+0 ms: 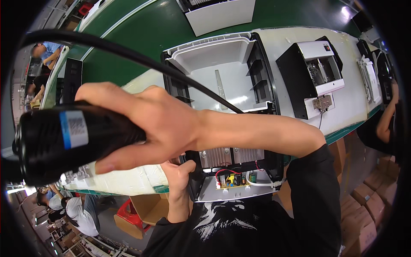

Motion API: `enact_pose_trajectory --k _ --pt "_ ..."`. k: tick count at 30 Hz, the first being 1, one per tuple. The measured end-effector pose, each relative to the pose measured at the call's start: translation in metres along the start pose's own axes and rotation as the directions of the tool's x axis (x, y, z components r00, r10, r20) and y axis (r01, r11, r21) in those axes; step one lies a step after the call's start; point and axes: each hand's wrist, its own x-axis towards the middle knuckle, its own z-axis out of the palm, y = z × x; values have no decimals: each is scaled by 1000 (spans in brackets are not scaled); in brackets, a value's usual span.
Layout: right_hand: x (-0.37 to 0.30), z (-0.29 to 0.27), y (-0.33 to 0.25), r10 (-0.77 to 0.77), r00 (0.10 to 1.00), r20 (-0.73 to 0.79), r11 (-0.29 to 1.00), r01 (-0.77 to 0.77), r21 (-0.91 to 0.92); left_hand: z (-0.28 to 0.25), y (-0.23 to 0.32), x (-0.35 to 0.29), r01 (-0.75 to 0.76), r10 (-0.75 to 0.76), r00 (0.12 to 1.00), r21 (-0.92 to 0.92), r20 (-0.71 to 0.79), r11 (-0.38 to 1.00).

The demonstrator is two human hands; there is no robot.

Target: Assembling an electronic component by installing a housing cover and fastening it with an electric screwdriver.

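My right hand [165, 124] reaches across to the left, wrapped round a thick black electric screwdriver [47, 143] with a blue-and-white label. Its tip is out of sight. Below it, my left hand [176, 177] is closed at the left edge of an open appliance housing [268, 81]; what its fingers hold is partly hidden. The housing has a black frame and a white hollow interior. Nearer me, partly under my right forearm, are finned metal blocks [216, 157], then a small circuit board [233, 180] with red and white wires on a pale panel [205, 195].
A black cable [141, 62] arcs over the housing. A black-and-white device [295, 81] stands on the bench to the right. Another white unit [222, 19] lies at the far side. Cardboard boxes [366, 192] and a red stool [128, 212] are below bench level. Other people are nearby.
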Motion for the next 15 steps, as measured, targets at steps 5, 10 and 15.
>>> enact_pose_trajectory --k 5,10,15 --pt "-2 4 3 39 999 14 999 -39 6 -4 -4 1 -24 27 999 64 -34 998" --pt "-5 1 5 94 995 21 995 -94 24 0 -4 0 -56 58 996 39 -68 998" --pt "-6 -1 4 129 988 80 991 -132 29 -4 -8 0 -65 69 996 65 -62 996"
